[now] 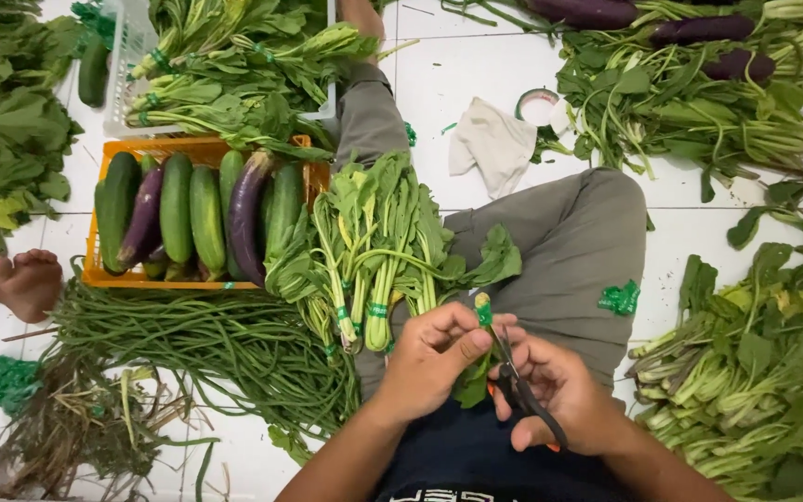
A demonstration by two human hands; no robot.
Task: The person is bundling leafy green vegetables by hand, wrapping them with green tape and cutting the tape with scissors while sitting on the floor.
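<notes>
Step in hand: trimming bundle. Left hand (434, 358) pinches leafy green stalk bundle with green tape band (481, 321) at frame 6 o'clock, over lap. Right hand (555, 390) clenched on black-handled scissors (524, 395), blades at stalk. Judgement: next cut needs steady bundle. Orange plastic crate (199, 149) at 10 o'clock; white tape roll (539, 105) at 1 o'clock

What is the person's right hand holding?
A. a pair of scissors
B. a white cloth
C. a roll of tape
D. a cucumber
A: the right hand grips dark-handled scissors, blades pointing up toward the green-taped stem end of the leafy bunch pinched in the left hand; the cucumbers lie in the orange crate, and the white cloth rests on the floor.
</notes>
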